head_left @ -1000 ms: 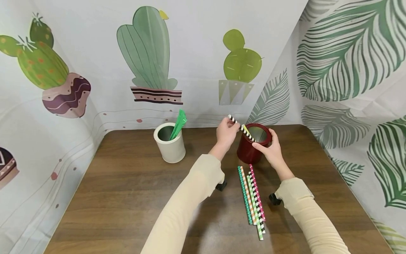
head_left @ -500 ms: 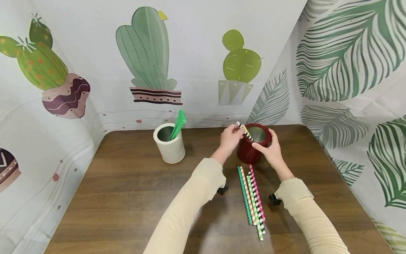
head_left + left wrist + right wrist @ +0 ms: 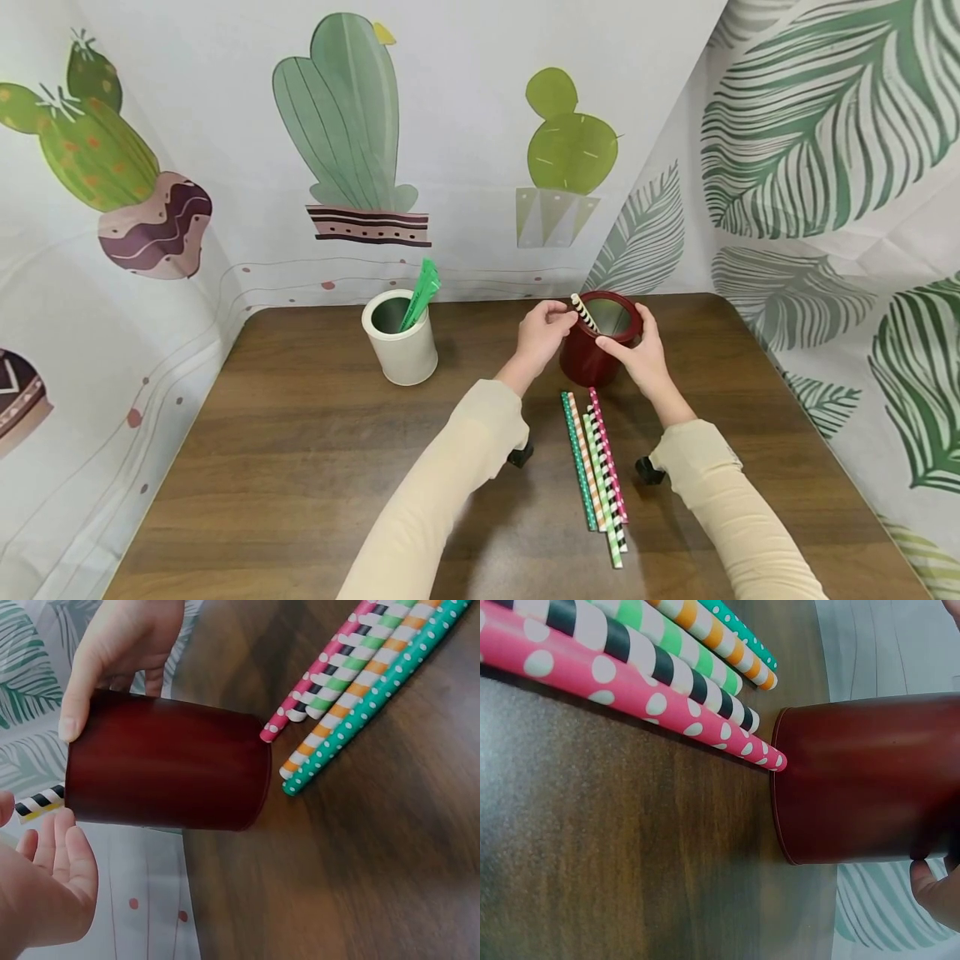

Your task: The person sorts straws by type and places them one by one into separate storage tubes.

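At the back right stands a dark red cup (image 3: 587,360), its rim gripped by my right hand (image 3: 639,354) with the thumb on the near edge. A black-and-white striped paper straw (image 3: 585,313) leans inside the cup, its top end poking out past the left rim. My left hand (image 3: 542,335) is beside that end; in the left wrist view its fingers (image 3: 79,859) are spread loosely just off the striped straw (image 3: 43,799). A sliver of yellow shows along that straw there. The straw's lower part is hidden inside the cup.
Several paper straws (image 3: 597,467) lie together before the red cup: teal dotted, orange, green and black striped, and pink dotted (image 3: 694,720). To the left stands a cream cup (image 3: 408,354) with a green wrapped item (image 3: 423,292) in it. Behind the wooden table (image 3: 300,467) hangs a printed cloth.
The black-and-white straw has gone lower into the red cup. My left hand first moved right and down with it, then loosened its fingers from it. My right hand stayed on the rim.
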Tool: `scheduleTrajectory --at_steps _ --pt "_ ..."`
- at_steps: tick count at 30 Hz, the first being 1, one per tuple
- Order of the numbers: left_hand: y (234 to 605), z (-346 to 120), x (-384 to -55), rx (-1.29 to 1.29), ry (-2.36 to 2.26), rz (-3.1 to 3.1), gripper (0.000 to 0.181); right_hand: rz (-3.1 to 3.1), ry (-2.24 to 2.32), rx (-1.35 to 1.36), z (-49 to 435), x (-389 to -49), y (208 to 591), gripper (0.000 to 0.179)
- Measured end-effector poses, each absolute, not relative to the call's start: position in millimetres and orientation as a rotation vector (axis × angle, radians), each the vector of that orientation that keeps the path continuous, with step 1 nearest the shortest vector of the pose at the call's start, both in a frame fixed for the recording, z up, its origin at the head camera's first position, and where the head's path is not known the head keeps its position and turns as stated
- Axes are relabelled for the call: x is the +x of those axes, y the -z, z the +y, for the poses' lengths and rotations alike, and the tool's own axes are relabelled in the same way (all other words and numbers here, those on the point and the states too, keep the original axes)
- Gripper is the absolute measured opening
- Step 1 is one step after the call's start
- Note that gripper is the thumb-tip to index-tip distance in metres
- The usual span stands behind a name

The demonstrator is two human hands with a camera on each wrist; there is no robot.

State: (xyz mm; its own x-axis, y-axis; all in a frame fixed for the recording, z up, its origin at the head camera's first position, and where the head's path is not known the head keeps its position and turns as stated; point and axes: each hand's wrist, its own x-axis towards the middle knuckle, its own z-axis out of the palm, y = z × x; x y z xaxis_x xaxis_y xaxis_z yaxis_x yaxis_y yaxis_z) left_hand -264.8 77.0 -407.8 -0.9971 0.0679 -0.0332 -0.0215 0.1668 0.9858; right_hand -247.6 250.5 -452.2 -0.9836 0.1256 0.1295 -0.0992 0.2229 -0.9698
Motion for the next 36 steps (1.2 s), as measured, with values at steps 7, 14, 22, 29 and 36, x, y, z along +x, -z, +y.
scheduleTrajectory --at_steps 7,14,22,29,36 --pt "417.7 66.6 -261.2 0.079 -1.920 2.413 0.031 -2.315 -1.853 -0.008 250.9 -247.7 452.2 0.086" --pt "432.4 58.8 -253.6 0.126 -1.794 2.489 0.033 -2.326 -1.816 0.002 251.3 -247.0 453.0 0.086" --pt "452.3 57.8 -242.8 0.145 -1.669 2.543 0.034 -2.341 -1.807 -0.003 251.4 -246.7 453.6 0.086" --pt "466.0 58.1 -234.6 0.173 -1.586 2.568 0.037 -2.358 -1.782 -0.020 250.8 -246.9 452.3 0.086" --pt "480.7 59.4 -227.4 0.200 -1.506 2.562 0.039 -2.352 -1.784 -0.017 250.0 -246.7 450.8 0.086"
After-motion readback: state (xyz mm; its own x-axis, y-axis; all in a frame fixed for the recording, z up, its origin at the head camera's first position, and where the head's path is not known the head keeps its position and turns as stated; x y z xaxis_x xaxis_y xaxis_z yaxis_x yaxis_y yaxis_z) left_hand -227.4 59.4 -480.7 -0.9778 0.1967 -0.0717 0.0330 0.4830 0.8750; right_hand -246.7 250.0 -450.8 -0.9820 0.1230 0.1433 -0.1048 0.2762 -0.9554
